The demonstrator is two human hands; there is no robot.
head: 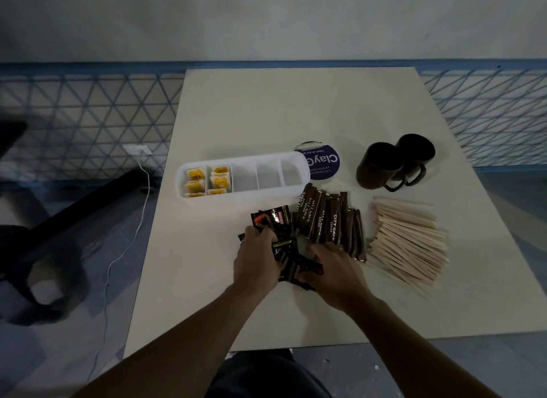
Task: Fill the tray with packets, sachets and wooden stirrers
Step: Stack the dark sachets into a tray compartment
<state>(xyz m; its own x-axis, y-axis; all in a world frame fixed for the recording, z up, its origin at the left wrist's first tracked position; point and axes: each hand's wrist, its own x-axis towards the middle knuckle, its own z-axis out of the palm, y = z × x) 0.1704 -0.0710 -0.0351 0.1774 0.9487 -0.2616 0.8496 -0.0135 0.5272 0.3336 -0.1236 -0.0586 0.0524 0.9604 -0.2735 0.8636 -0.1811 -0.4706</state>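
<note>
Two hands, left (pixel 256 258) and right (pixel 334 271), clasp a heap of black packets (pixel 281 237) between them. Brown sachets (pixel 331 223) lie at one o'clock and wooden stirrers (pixel 408 243) at three. At eleven the tray (pixel 242 196) has five compartments, two of them holding yellow tea bags (pixel 195 177). Two mugs (pixel 381 166) stand farther off at one. The table (pixel 207 279) edge runs at six.

we have a single wide-angle view, worn on the person's head, facing forward and steeply down onto the pale rectangular table (pixel 266 116). we sit close over its near edge. both forearms rise from the bottom of the frame, with the left hand (pixel 256 258) and right hand (pixel 334 270) near the centre. beyond the far edge, a blue lattice railing (pixel 88 107) and a grey wall (pixel 266 18) fill the top.
</note>
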